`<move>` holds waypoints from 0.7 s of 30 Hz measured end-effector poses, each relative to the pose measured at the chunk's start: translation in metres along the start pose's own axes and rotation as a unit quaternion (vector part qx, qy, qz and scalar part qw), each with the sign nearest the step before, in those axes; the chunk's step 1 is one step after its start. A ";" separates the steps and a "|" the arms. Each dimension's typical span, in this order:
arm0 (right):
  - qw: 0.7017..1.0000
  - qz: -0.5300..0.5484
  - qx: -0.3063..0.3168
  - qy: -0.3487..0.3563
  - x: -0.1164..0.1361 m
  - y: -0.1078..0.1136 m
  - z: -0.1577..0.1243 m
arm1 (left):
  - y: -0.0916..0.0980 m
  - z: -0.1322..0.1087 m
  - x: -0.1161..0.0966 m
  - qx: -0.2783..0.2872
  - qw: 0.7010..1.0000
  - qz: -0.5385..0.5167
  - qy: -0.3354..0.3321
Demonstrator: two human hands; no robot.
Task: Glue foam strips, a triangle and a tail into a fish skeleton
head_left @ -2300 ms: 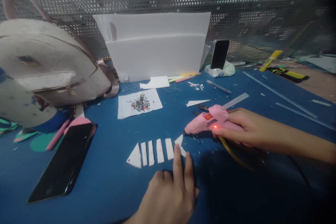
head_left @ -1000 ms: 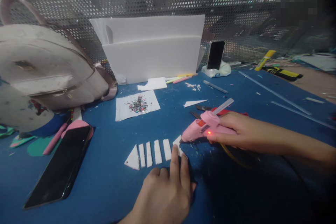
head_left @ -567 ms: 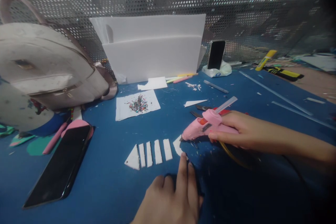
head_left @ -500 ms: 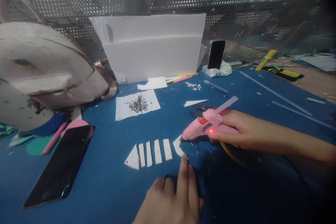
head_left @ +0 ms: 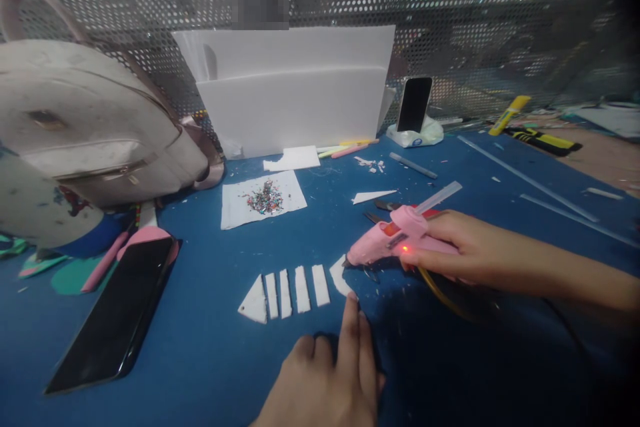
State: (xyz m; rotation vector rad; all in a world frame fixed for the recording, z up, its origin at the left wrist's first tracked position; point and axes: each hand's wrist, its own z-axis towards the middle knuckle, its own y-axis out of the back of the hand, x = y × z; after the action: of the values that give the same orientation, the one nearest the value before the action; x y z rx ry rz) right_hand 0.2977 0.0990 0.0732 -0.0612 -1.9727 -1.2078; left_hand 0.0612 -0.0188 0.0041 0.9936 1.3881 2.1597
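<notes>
My right hand point(head_left: 445, 247) is wrapped round a pink hot glue gun point(head_left: 387, 240) with a clear glue stick poking from its back and a red light glowing. Its nozzle meets the upper arm of a curved white tail-shaped piece point(head_left: 340, 279). On that piece's lower end rests the outstretched index finger of my left hand point(head_left: 330, 373); two other fingers are bent and nothing is gripped. Left of the tail lie several white strips point(head_left: 302, 289) in a row, then a white triangle point(head_left: 254, 301) with a small hole. Pliers point(head_left: 383, 207) lie partly hidden behind the gun.
White paper with glitter bits point(head_left: 235, 203) lies behind the strips. A black phone point(head_left: 115, 320) and backpack point(head_left: 105, 120) are at left; white boards point(head_left: 290, 107) stand at the back. A propped phone point(head_left: 415, 103), glue sticks point(head_left: 530, 177) and a yellow-black cutter point(head_left: 545, 141) are right.
The glue gun's rear has shifted very slightly right while its nozzle stays at the tail piece. My left finger keeps its place; the whole view has moved a touch.
</notes>
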 end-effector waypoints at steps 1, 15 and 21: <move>1.000 0.001 0.001 -0.005 0.000 0.000 0.000 | 0.000 0.000 0.000 -0.001 1.000 0.000 0.002; 0.997 0.048 0.048 -0.031 0.018 -0.003 0.003 | -0.012 0.001 -0.006 -0.166 0.984 -0.054 -0.030; 0.999 0.003 0.041 0.021 0.019 -0.002 0.004 | -0.021 -0.004 -0.006 -0.217 0.972 -0.089 -0.027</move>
State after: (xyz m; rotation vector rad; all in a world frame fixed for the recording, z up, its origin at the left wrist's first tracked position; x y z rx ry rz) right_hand 0.2820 0.0945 0.0833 -0.0004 -1.9808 -1.1152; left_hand 0.0608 -0.0158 -0.0180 0.7243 0.8825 2.1507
